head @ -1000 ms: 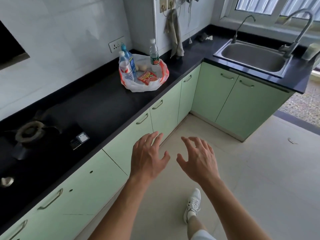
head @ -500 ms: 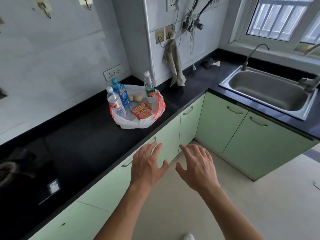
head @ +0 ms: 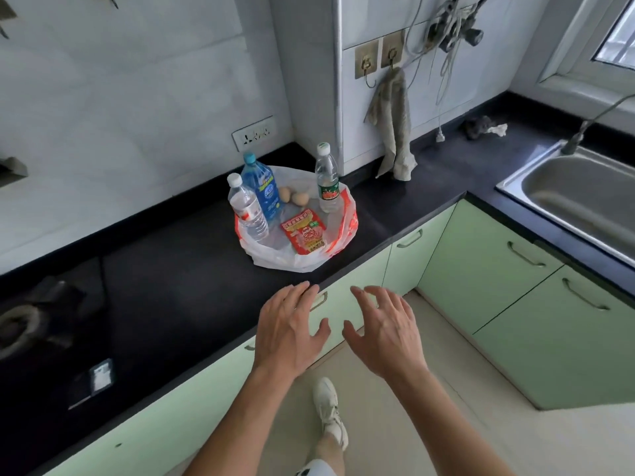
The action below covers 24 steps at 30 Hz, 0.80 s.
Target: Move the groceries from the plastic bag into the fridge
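Note:
A white and red plastic bag [head: 343,231] lies spread open on the black counter [head: 171,276]. In it stand a clear water bottle [head: 246,208], a blue bottle [head: 262,187] and a green-labelled bottle [head: 327,182]. Two eggs [head: 293,196] and a red packet [head: 305,231] lie between them. My left hand [head: 288,333] and my right hand [head: 386,329] hover side by side in front of the counter edge, below the bag, fingers spread and holding nothing. No fridge is in view.
Green cabinets [head: 515,286] run under the counter. A steel sink [head: 577,197] sits at the right, a gas hob [head: 20,324] at the left. A cloth [head: 393,128] hangs on a wall hook behind the bag. My white shoe [head: 328,412] is on the tiled floor.
The bag and counter have come closer and lower in view. Both hands have stayed spread and empty, now nearer the counter edge.

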Each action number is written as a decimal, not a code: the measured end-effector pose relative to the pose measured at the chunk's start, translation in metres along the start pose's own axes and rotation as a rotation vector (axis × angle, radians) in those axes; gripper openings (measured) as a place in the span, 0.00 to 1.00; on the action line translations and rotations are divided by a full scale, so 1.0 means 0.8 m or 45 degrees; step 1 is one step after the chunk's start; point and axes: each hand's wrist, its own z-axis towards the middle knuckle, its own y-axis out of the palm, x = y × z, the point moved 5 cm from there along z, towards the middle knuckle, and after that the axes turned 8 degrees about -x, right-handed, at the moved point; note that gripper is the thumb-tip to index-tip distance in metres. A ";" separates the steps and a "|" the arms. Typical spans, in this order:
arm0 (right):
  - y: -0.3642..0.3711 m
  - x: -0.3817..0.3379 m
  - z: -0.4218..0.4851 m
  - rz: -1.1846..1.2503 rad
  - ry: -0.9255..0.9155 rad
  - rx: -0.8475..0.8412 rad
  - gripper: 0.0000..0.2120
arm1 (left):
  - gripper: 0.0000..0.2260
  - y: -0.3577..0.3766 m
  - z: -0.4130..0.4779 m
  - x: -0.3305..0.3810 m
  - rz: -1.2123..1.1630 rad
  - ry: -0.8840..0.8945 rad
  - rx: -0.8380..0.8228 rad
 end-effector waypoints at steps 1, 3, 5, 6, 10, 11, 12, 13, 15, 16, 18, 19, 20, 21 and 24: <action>0.001 -0.001 0.014 -0.008 -0.011 0.010 0.29 | 0.27 0.001 0.012 -0.006 -0.002 -0.005 0.010; 0.003 -0.004 0.045 -0.030 -0.031 0.017 0.28 | 0.27 0.001 0.039 -0.021 -0.011 -0.009 0.032; 0.003 -0.009 0.080 -0.041 -0.040 0.002 0.28 | 0.27 0.000 0.069 -0.037 -0.024 -0.019 0.035; 0.003 -0.012 0.099 -0.048 -0.045 -0.006 0.28 | 0.27 -0.002 0.084 -0.046 -0.032 -0.029 0.039; -0.002 -0.025 0.176 -0.091 -0.096 -0.039 0.29 | 0.27 -0.008 0.142 -0.078 -0.085 -0.070 0.050; -0.003 -0.028 0.197 -0.100 -0.102 -0.047 0.28 | 0.27 -0.009 0.156 -0.086 -0.101 -0.076 0.052; -0.004 -0.031 0.215 -0.104 -0.103 -0.043 0.28 | 0.28 -0.009 0.168 -0.094 -0.109 -0.082 0.053; -0.005 -0.034 0.232 -0.100 -0.105 -0.030 0.28 | 0.28 -0.008 0.177 -0.102 -0.106 -0.089 0.052; -0.005 -0.041 0.260 -0.081 -0.110 -0.016 0.27 | 0.28 -0.004 0.195 -0.118 -0.097 -0.108 0.041; -0.004 -0.042 0.273 -0.072 -0.117 -0.013 0.27 | 0.29 -0.002 0.202 -0.124 -0.092 -0.118 0.035; -0.001 -0.041 0.295 -0.051 -0.123 -0.023 0.27 | 0.29 0.004 0.215 -0.135 -0.088 -0.141 0.016; 0.001 -0.038 0.304 -0.040 -0.116 -0.032 0.27 | 0.29 0.007 0.220 -0.140 -0.090 -0.154 0.009; 0.001 -0.035 0.313 -0.027 -0.103 -0.036 0.27 | 0.29 0.008 0.223 -0.145 -0.094 -0.167 0.010; 0.002 -0.030 0.321 -0.013 -0.088 -0.040 0.27 | 0.29 0.010 0.226 -0.150 -0.096 -0.181 0.012; 0.005 -0.013 0.348 0.007 -0.056 -0.083 0.27 | 0.28 0.017 0.231 -0.165 -0.118 -0.250 0.006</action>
